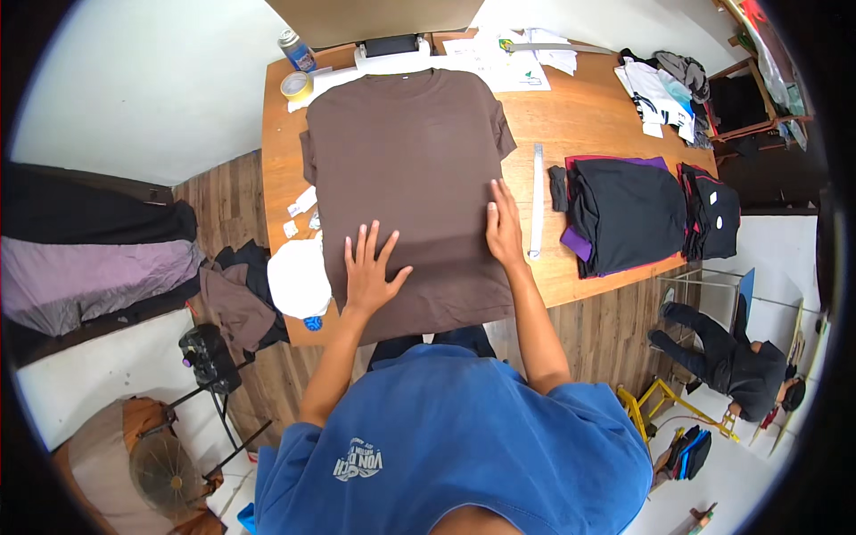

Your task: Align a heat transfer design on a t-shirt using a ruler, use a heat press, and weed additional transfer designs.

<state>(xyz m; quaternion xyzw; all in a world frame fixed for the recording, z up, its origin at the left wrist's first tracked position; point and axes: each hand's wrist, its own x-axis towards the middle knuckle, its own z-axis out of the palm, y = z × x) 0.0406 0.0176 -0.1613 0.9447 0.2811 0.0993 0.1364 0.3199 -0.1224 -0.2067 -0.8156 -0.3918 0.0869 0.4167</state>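
Observation:
A brown T-shirt (410,160) lies spread flat over a board on the wooden table, its collar at the far end and its hem hanging toward me. My left hand (370,272) rests on its lower left part, fingers spread. Along the shirt's right edge lies my right hand (506,230), fingers stretched out and holding nothing. Just right of that hand is a clear ruler (537,201). White cloth (299,275) sits beside the shirt on the left, with a small blue object (312,324) under its edge.
Folded dark shirts (629,214) are stacked at the table's right. Tape (296,86) and a spray can (297,51) stand at the far left corner. Papers (517,67) lie at the back, crumpled clothes (660,94) at the far right. Another person (744,366) is on the right.

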